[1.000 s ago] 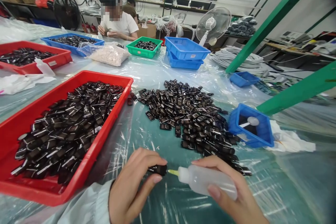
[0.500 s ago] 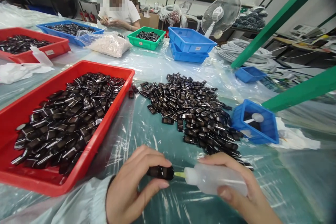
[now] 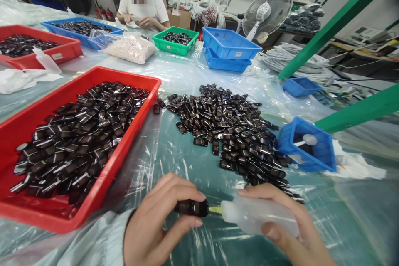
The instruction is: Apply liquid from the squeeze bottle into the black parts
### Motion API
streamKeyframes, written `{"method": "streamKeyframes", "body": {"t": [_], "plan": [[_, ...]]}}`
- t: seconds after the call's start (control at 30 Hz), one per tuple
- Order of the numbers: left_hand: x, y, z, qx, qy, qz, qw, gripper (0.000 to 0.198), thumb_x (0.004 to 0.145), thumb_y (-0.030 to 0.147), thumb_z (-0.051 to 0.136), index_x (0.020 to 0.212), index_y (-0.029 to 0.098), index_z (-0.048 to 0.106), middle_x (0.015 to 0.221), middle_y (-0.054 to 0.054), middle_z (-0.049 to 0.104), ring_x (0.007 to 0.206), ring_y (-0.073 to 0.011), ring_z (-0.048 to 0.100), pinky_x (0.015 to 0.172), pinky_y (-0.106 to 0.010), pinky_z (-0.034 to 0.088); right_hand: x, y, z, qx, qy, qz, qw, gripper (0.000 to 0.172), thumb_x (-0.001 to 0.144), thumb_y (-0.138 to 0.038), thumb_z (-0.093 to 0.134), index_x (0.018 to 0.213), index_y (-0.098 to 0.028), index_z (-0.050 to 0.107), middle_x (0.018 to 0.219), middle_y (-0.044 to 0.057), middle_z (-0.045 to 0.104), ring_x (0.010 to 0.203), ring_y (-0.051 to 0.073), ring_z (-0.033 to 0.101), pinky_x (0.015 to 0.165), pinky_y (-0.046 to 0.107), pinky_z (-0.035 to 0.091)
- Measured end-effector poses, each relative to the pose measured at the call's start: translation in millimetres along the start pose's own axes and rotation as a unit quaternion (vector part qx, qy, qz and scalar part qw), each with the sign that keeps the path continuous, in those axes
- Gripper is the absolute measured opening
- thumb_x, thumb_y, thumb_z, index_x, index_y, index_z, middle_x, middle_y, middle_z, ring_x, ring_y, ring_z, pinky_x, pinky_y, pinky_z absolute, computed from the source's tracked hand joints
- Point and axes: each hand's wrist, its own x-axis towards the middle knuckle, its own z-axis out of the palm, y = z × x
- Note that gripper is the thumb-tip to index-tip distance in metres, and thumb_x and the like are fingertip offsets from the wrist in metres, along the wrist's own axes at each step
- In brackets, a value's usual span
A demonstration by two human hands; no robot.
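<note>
Between thumb and fingers, my left hand point(image 3: 162, 220) pinches a small glossy black plastic piece point(image 3: 195, 208). My right hand point(image 3: 289, 220) is wrapped round a translucent squeeze bottle point(image 3: 262, 214), held on its side. The bottle's thin yellowish nozzle tip point(image 3: 215, 210) points left and meets the right end of the black piece; whether it goes inside I cannot tell. Just beyond my hands lies a loose pile of similar black pieces point(image 3: 230, 129). On the left, a large red tray point(image 3: 124, 149) holds many more of them.
A small blue bin point(image 3: 324, 156) with a white spoon-like tool stands right of the pile, beside crumpled white tissue point(image 3: 358, 164). Farther back are stacked blue trays point(image 3: 230, 52), a green tray point(image 3: 165, 45) and a bag of pale bits point(image 3: 132, 50). Green bars point(image 3: 358, 110) slant across the right. Another person sits opposite.
The view has shifted slightly, so the trays and pile appear a little displaced. Both hands keep their grips, with the nozzle still at the black piece's end.
</note>
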Motion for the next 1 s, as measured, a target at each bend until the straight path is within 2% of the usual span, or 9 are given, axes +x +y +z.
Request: {"method": "streamKeyframes", "body": {"t": [0.37,0.57,0.73,0.87,1.0], "plan": [[0.6,0.8,0.6,0.01,0.018,0.005,1.0,0.014,0.098,0.032,0.051,0.11,0.026,0.055,0.092,-0.003,0.065,0.083,-0.0173,0.06,0.074,-0.027,0.05,0.5,2.0,1.1,0.016,0.0,-0.004,1.0,0.044,0.071,-0.071,0.066,0.085,-0.031,0.076,0.079,0.007,0.069,0.066,0.024,0.066,0.048,0.028,0.05],[-2.2,-0.8,2.9,0.052,0.022,-0.015,0.998,0.018,0.098,0.035,0.051,0.115,0.031,0.053,0.096,0.002,0.069,0.078,-0.0123,0.065,0.073,-0.019,0.053,1.3,2.7,-0.6,-0.014,-0.004,-0.025,1.0,0.04,0.071,-0.07,0.066,0.087,-0.034,0.076,0.082,0.005,0.071,0.069,0.026,0.066,0.051,0.03,0.051],[-7.1,-2.6,5.3,0.085,-0.003,-0.067,0.994,0.024,0.101,0.037,0.042,0.123,0.033,0.05,0.105,0.002,0.063,0.093,-0.0108,0.062,0.083,-0.017,0.05,0.5,2.3,-3.8,-0.032,0.016,-0.042,0.998,0.036,0.071,-0.069,0.068,0.088,-0.038,0.076,0.084,0.004,0.072,0.073,0.026,0.067,0.057,0.03,0.053],[-8.1,-3.5,3.7,0.076,-0.03,-0.057,0.995,0.032,0.103,0.034,0.033,0.132,0.033,0.047,0.114,-0.002,0.056,0.101,-0.0118,0.059,0.084,-0.016,0.049,-0.7,1.9,-4.6,-0.04,0.024,-0.044,0.998,0.033,0.072,-0.067,0.068,0.088,-0.039,0.076,0.084,0.004,0.072,0.072,0.026,0.067,0.054,0.03,0.053],[-8.9,-4.6,1.7,0.091,-0.027,-0.047,0.994,0.032,0.103,0.031,0.037,0.134,0.034,0.045,0.115,-0.003,0.054,0.105,-0.0126,0.057,0.089,-0.017,0.047,-2.0,2.2,-3.7,-0.043,0.015,-0.046,0.998,0.033,0.071,-0.067,0.068,0.089,-0.04,0.076,0.086,0.004,0.073,0.076,0.027,0.068,0.058,0.031,0.055]]}}
